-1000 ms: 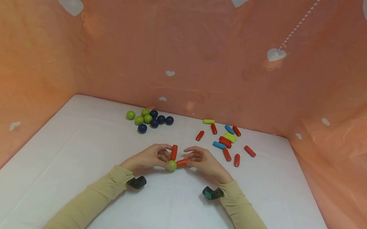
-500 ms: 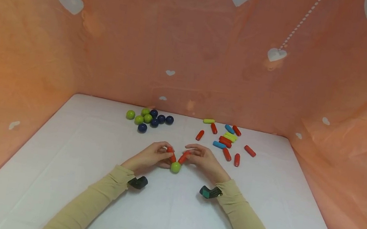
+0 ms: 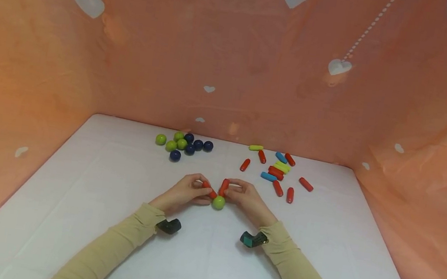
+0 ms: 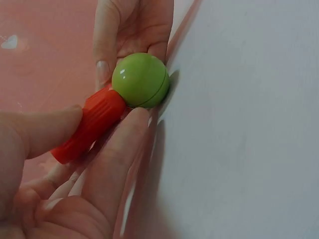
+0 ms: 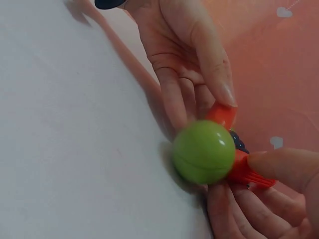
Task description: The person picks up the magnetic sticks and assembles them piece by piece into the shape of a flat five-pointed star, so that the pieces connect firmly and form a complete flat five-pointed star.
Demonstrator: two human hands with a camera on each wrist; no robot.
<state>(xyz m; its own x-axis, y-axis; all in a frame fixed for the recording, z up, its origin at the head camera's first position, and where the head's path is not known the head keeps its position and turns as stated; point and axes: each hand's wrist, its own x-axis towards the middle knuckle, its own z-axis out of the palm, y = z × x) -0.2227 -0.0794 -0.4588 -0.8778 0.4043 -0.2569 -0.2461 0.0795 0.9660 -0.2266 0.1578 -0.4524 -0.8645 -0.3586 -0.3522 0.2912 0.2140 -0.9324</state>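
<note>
A glossy green ball (image 3: 218,203) sits between the two hands, close over the white table. Two short red rods meet it in a V. The left hand (image 3: 183,192) pinches the left red rod (image 3: 209,189) between thumb and fingers, one fingertip right at the ball's underside in the left wrist view. With thumb and fingers, the right hand (image 3: 248,201) pinches the right red rod (image 3: 224,186), which stands steeper. Grooves run along this ridged rod (image 5: 251,173) in the right wrist view, its end against the ball. The right hand's rod is hidden in the left wrist view.
Green and dark blue balls (image 3: 190,149) lie grouped at the back left of the white table (image 3: 207,260). Several red, blue and yellow-green rods (image 3: 276,173) are scattered at the back right. An orange cloth (image 3: 234,56) with white hearts encloses the sides and back.
The left hand has shifted its grip from the ball to its red rod, which now leans left. The right rod has swung from nearly flat to steep. The ball has moved slightly right.
</note>
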